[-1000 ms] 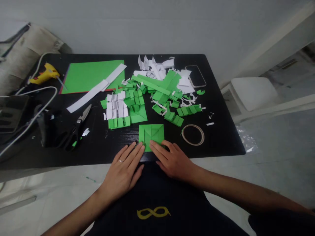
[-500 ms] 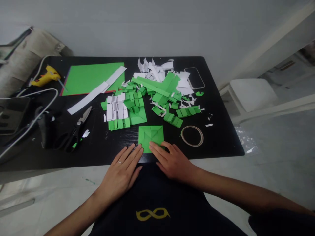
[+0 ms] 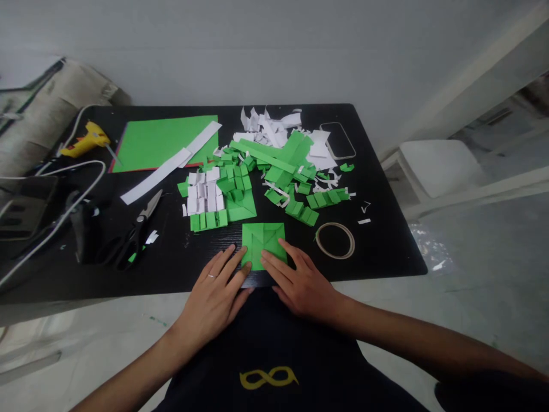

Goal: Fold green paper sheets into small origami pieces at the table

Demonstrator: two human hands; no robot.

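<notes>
A folded green paper square (image 3: pixel 262 234) with crease lines lies flat near the table's front edge. My left hand (image 3: pixel 217 289), a ring on one finger, is open at the square's left side, fingertips touching its lower left edge. Stretched fingers of my right hand (image 3: pixel 302 280) press on the square's lower right part, so that hand is open too. Just beyond the square lies a green paper piece (image 3: pixel 242 212) covered with folded green strips and folded white strips (image 3: pixel 206 191).
A pile of green paper strips (image 3: pixel 283 160) and white scraps (image 3: pixel 270 126) spreads behind. Scissors (image 3: pixel 143 220), a yellow glue gun (image 3: pixel 88 140) and green sheets (image 3: pixel 163 134) lie left. On the right are a tape roll (image 3: pixel 335 240) and a phone-case-like frame (image 3: pixel 338 141).
My left fingers have shifted slightly onto the square's left edge. My right fingers have moved a little along its right side. The whole view has tipped slightly.
</notes>
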